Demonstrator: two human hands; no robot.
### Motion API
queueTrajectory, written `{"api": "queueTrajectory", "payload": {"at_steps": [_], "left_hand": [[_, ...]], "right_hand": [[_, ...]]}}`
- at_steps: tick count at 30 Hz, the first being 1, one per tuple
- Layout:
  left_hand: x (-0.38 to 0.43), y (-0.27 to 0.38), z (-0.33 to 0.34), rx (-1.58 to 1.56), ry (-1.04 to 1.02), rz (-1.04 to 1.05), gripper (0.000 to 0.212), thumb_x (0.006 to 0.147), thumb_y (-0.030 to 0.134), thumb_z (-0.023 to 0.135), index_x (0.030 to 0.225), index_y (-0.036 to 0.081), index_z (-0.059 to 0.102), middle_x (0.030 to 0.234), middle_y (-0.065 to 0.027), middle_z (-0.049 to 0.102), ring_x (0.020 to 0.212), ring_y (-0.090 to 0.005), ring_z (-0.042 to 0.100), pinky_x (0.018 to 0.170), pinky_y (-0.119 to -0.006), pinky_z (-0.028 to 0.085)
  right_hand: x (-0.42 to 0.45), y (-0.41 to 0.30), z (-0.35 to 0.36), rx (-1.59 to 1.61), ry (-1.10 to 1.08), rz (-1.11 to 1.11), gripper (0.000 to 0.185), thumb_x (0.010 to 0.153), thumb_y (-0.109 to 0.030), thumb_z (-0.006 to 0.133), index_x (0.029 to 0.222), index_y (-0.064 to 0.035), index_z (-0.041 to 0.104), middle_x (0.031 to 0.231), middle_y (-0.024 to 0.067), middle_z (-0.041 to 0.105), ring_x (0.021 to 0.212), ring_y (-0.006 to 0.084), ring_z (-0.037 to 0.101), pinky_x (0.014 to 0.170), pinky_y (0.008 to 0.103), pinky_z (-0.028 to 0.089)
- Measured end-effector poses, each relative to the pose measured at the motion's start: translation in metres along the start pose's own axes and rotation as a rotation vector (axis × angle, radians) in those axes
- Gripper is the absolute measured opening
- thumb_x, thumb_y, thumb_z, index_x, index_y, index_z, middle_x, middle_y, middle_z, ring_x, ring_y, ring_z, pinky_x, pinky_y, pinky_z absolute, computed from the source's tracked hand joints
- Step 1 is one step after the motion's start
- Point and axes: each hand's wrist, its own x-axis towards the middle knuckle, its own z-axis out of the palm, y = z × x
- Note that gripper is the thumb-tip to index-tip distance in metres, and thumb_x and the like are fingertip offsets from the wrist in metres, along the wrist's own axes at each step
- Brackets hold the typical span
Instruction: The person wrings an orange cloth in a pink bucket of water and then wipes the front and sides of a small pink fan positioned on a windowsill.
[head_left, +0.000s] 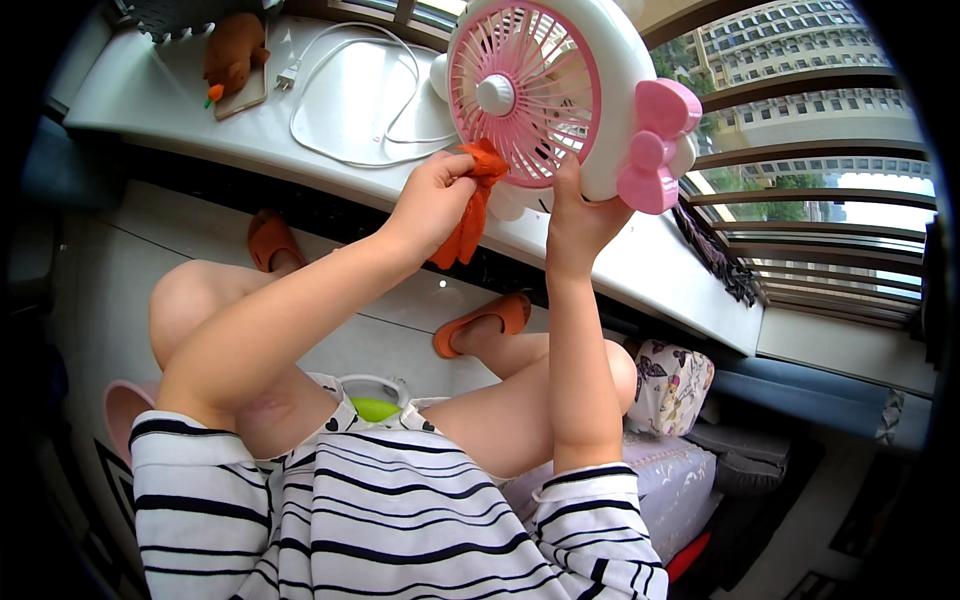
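A white and pink electric fan (525, 94) with a round pink grille and a pink bow (654, 146) on its rim stands over the white sill. My right hand (589, 217) grips the lower edge of its housing, thumb on the front rim. My left hand (439, 195) pinches an orange-red cloth (472, 217) at the lower left of the grille; the cloth's loose end hangs down. Whether the cloth touches the grille bars cannot be told. The white knob (495, 95) at the grille's centre is uncovered.
On the white windowsill (172, 112) lie a white power cord with its plug (286, 78) and a brown animal figure (236, 52) on a flat beige object. Slatted window bars (810, 150) rise at the right. A patterned fabric-covered item (671, 386) is beside my right knee.
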Motion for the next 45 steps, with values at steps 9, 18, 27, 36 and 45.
{"api": "queueTrajectory", "payload": {"at_steps": [9, 18, 27, 36, 45], "left_hand": [[-0.002, -0.024, 0.014, 0.434, 0.131, 0.345, 0.026, 0.093, 0.005, 0.047, 0.113, -0.001, 0.063, 0.107, -0.0144, 0.054, 0.093, -0.0281, 0.059, 0.083, -0.035, 0.048], [-0.007, 0.004, 0.025, 0.032, -0.03, 0.035, 0.026, 0.092, 0.004, 0.049, 0.113, -0.001, 0.063, 0.107, -0.0109, 0.052, 0.085, -0.0192, 0.058, 0.074, -0.03, 0.048], [-0.011, 0.012, 0.019, 0.98, 0.112, 0.645, 0.019, 0.084, 0.003, 0.06, 0.102, 0.005, 0.064, 0.102, -0.0095, 0.057, 0.083, -0.0267, 0.063, 0.069, -0.036, 0.053], [0.001, 0.009, 0.002, 1.225, 0.207, 0.94, 0.022, 0.077, 0.003, 0.064, 0.097, 0.008, 0.063, 0.096, -0.0062, 0.056, 0.08, -0.025, 0.063, 0.064, -0.037, 0.053], [-0.004, 0.021, 0.014, 0.019, -0.195, 0.044, 0.027, 0.09, 0.001, 0.047, 0.11, 0.002, 0.066, 0.097, -0.0116, 0.058, 0.082, -0.0254, 0.062, 0.078, -0.033, 0.05]], "right_hand": [[0.001, 0.004, 0.0, -0.013, 0.009, -0.054, 0.04, 0.078, -0.005, 0.071, 0.113, 0.001, 0.053, 0.101, 0.0072, 0.06, 0.088, 0.0167, 0.059, 0.081, 0.0311, 0.05], [-0.001, 0.007, -0.005, -0.037, -0.043, 0.001, 0.055, 0.083, -0.005, 0.07, 0.132, 0.0011, 0.045, 0.123, 0.0109, 0.055, 0.108, 0.0201, 0.058, 0.096, 0.0336, 0.046], [-0.001, 0.002, 0.0, 0.05, -0.013, 0.018, 0.04, 0.078, -0.004, 0.071, 0.114, 0.0015, 0.053, 0.101, 0.0078, 0.06, 0.089, 0.0167, 0.06, 0.081, 0.0304, 0.049], [0.0, 0.002, 0.002, 0.001, 0.018, -0.038, 0.036, 0.077, -0.002, 0.069, 0.109, 0.0014, 0.054, 0.098, 0.0073, 0.06, 0.085, 0.0166, 0.059, 0.08, 0.0305, 0.049], [-0.001, -0.001, 0.001, -0.008, 0.01, 0.012, 0.036, 0.076, -0.004, 0.07, 0.107, 0.0013, 0.054, 0.097, 0.0072, 0.06, 0.086, 0.0169, 0.059, 0.08, 0.0314, 0.049]]}}
